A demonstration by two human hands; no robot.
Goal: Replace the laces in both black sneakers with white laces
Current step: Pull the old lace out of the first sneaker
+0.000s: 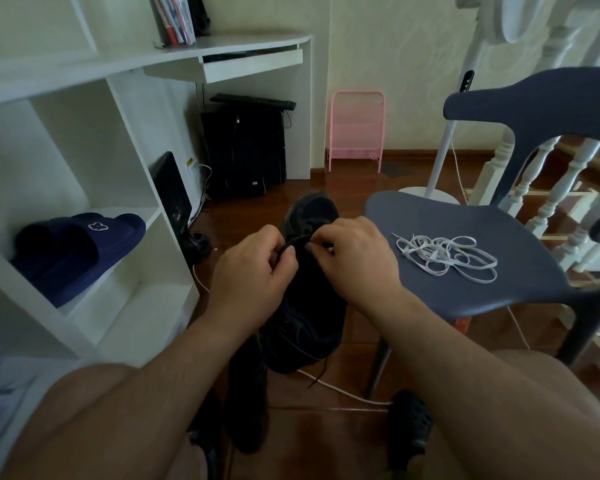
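Black on black, so contrast is poor. Going near to far: second black sneaker [246, 393] is lying on the floor [326, 427] between the knees, nearest the camera, laces unreadable. Just beyond it, the working sneaker [309, 306] is sitting toe-away, raised off the floor between both hands.

Left hand [253, 271] is curling its fingers and pinching the black lace [293, 242] at the upper eyelets. Right hand [357, 258] is pinching the same area from the right side, fingertips nearly meeting the left's. A loose black lace end is trailing off the heel toward the floor.

Judgement: step in hand is unthreading the old lace. To do it well: slacken each crossing before pulling, work one eyelet row at a time from the top down, keep the shoe steady, don't yank through the whole run.

White laces [447, 258] are lying in a loose tangle on the blue-grey chair [465, 296] seat, right of the right hand, near but apart, untouched. They'll probably need untangling before threading.
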